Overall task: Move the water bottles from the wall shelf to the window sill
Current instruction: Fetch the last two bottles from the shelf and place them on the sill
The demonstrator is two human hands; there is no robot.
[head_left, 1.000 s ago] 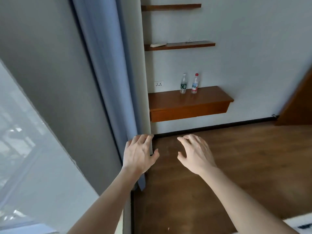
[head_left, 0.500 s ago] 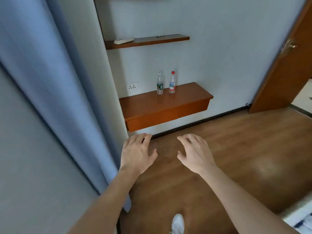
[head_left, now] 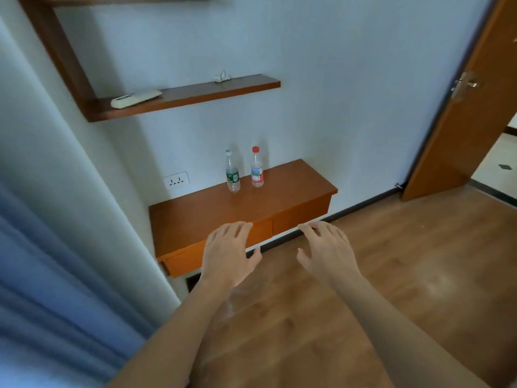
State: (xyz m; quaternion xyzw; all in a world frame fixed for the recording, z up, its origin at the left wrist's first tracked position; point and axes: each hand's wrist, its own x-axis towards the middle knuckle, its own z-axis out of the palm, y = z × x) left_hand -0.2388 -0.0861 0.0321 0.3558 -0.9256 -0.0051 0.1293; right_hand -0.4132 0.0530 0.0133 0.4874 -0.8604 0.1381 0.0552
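Note:
Two clear water bottles stand upright near the back of a low wooden wall shelf (head_left: 195,217). The left bottle (head_left: 232,175) has a green label, the right bottle (head_left: 256,170) a red cap and red-and-blue label. My left hand (head_left: 228,253) hovers over the shelf's front edge, palm down, fingers apart, holding nothing. My right hand (head_left: 327,249) is beside it over the floor, also spread and empty. Both hands are well short of the bottles. The window sill is out of view.
A blue curtain (head_left: 50,289) hangs at the left. A higher shelf (head_left: 195,93) carries a white remote (head_left: 135,98) and a small white object. A wall socket (head_left: 176,180) sits left of the bottles. An open wooden door (head_left: 461,113) stands at right over wooden floor (head_left: 391,275).
The view has swung right, away from the window, and moved closer to the shelf. The bottles appear larger and nearer. Both hands stay spread and empty.

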